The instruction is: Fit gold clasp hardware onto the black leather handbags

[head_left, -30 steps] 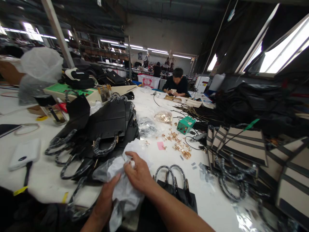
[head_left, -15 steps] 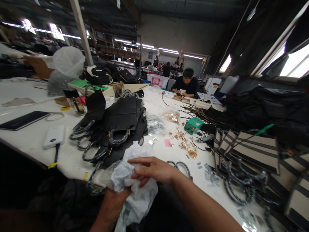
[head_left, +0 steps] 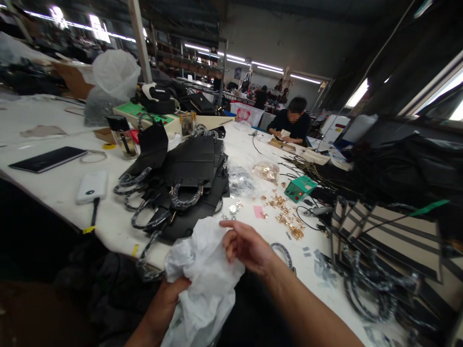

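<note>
My left hand [head_left: 170, 301] is closed around a crumpled white sheet [head_left: 204, 270], thin like tissue paper or soft plastic, at the table's front edge. At the sheet's upper right side is my right hand [head_left: 249, 248], its index finger stretched out and the others loosely bent; nothing shows in its grasp. Just beyond the sheet lies a pile of black bag panels [head_left: 188, 166]. Their handles [head_left: 187, 195] are wrapped in clear film. A single wrapped handle [head_left: 284, 255] lies to the right of my right hand, partly hidden by the forearm.
Gold metal fittings [head_left: 289, 217] are scattered before a green box [head_left: 300, 188]. Striped beige panels [head_left: 390, 233] are stacked at right. On the left lie a tablet [head_left: 50, 159] and a white power bank [head_left: 92, 187]. A co-worker [head_left: 292, 123] sits across the table.
My right hand has lifted off the left one and moved right, its fingers drawing apart from the sheet's middle. More of the white sheet shows. The whole view has shifted slightly.
</note>
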Demonstrator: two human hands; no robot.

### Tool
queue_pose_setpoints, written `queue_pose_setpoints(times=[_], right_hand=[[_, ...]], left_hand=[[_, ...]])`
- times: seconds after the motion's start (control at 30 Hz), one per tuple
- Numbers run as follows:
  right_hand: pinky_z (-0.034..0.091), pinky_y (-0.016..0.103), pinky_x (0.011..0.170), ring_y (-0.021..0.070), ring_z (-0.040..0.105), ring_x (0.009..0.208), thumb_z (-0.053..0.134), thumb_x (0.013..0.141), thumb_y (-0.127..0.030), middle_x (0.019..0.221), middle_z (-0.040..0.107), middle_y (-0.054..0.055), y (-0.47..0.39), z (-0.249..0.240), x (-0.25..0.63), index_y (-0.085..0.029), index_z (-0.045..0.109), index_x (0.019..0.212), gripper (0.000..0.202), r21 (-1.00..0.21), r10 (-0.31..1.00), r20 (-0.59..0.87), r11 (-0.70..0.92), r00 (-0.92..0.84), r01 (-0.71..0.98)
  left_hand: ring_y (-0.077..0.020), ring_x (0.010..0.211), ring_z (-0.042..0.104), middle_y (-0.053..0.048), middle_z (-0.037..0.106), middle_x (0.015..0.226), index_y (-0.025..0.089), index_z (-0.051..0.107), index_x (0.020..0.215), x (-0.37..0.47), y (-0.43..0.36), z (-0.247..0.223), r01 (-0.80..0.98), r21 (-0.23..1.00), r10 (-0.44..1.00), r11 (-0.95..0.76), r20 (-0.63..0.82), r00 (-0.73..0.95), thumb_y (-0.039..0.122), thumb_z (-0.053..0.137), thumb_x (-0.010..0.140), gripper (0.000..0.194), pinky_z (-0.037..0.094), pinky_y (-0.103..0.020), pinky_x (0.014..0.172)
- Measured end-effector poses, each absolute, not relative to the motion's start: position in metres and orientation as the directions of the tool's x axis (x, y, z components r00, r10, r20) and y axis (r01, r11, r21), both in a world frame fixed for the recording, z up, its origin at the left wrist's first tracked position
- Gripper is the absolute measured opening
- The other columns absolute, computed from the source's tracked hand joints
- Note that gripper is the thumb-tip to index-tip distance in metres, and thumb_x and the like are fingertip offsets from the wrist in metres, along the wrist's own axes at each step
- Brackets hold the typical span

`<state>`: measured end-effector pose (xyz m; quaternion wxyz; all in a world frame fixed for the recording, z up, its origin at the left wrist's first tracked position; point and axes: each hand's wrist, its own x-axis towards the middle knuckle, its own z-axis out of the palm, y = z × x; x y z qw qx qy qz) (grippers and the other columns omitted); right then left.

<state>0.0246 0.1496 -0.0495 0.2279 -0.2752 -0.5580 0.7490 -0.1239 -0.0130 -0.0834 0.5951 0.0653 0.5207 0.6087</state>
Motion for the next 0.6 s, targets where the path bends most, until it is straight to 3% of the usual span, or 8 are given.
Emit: queue_pose_setpoints(times=[0.07,0.1,0.13,0.2,0.33,0.5,0.53,0.6], right_hand=[[0.053,0.03,0.069,0.0172,0.068,0.078,0.044,0.093,-0.058,0.099,0.07,0.008,0.18,-0.056,0.036,-0.02,0.06,0.124,0.051,-0.949,0.851,-0.034,0.138,-0.525,0.285],[0.053,0.031,0.077,0.0181,0.067,0.087,0.048,0.091,-0.055,0.104,0.071,0.007,0.197,-0.06,0.043,-0.023,0.064,0.119,0.046,-0.75,0.904,0.087,0.337,-0.419,0.57],[0.049,0.037,0.09,0.0231,0.063,0.103,0.06,0.084,-0.051,0.115,0.069,0.009,0.213,-0.065,0.049,-0.022,0.067,0.116,0.043,-0.657,0.912,0.118,0.369,-0.394,0.658],[0.039,0.044,0.102,0.0302,0.051,0.122,0.068,0.076,-0.039,0.126,0.064,0.012,0.24,-0.079,0.062,-0.021,0.069,0.114,0.043,-0.554,0.914,0.126,0.387,-0.386,0.737],[0.039,0.047,0.095,0.0334,0.058,0.11,0.059,0.079,-0.038,0.109,0.071,0.012,0.267,-0.11,0.081,-0.022,0.075,0.098,0.029,-0.412,0.888,0.088,0.445,-0.451,0.795],[0.04,0.046,0.092,0.0315,0.061,0.106,0.046,0.086,-0.037,0.105,0.073,0.012,0.281,-0.137,0.097,-0.021,0.076,0.101,0.037,-0.127,0.795,0.252,0.593,-0.552,0.796],[0.042,0.045,0.09,0.0309,0.063,0.102,0.047,0.086,-0.038,0.102,0.074,0.012,0.282,-0.136,0.097,-0.021,0.076,0.101,0.037,-0.13,0.79,0.29,0.591,-0.54,0.796],[0.046,0.043,0.087,0.0295,0.065,0.093,0.052,0.083,-0.04,0.097,0.075,0.012,0.275,-0.125,0.093,-0.019,0.077,0.1,0.037,-0.279,0.822,0.369,0.544,-0.435,0.791]], left_hand=[[-0.035,0.088,0.071,-0.009,0.076,0.089,0.015,0.073,0.104,-0.13,-0.028,-0.087,-0.633,0.718,0.78,0.288,-0.56,-0.28,0.029,0.074,0.058,0.049,0.056,-0.042,0.076],[-0.0349,0.087,0.071,-0.008,0.076,0.088,0.015,0.073,0.103,-0.132,-0.037,-0.087,-0.606,0.732,0.787,0.31,-0.555,-0.269,0.025,0.072,0.058,0.046,0.056,-0.041,0.074],[-0.0347,0.086,0.071,-0.008,0.076,0.087,0.015,0.074,0.101,-0.134,-0.047,-0.087,-0.57,0.753,0.807,0.329,-0.538,-0.245,0.021,0.07,0.058,0.045,0.056,-0.041,0.074],[-0.0339,0.089,0.07,-0.006,0.076,0.086,0.016,0.075,0.099,-0.135,-0.064,-0.083,-0.471,0.808,0.872,0.355,-0.468,-0.144,0.015,0.067,0.059,0.041,0.054,-0.042,0.08],[-0.0324,0.102,0.066,-0.004,0.076,0.088,0.017,0.077,0.095,-0.129,-0.08,-0.076,-0.272,0.909,0.947,0.315,-0.281,0.158,0.011,0.067,0.061,0.036,0.045,-0.044,0.1],[-0.0329,0.103,0.066,-0.003,0.075,0.094,0.019,0.076,0.097,-0.115,-0.084,-0.089,-0.337,0.888,0.94,0.312,-0.236,0.248,0.023,0.075,0.059,0.038,0.046,-0.044,0.099],[-0.0333,0.104,0.065,-0.003,0.075,0.095,0.019,0.076,0.097,-0.112,-0.086,-0.093,-0.354,0.883,0.942,0.308,-0.231,0.243,0.025,0.077,0.058,0.04,0.045,-0.044,0.1],[-0.034,0.105,0.065,-0.004,0.075,0.096,0.019,0.076,0.097,-0.108,-0.091,-0.099,-0.369,0.88,0.949,0.298,-0.23,0.218,0.029,0.079,0.058,0.041,0.045,-0.045,0.1]])
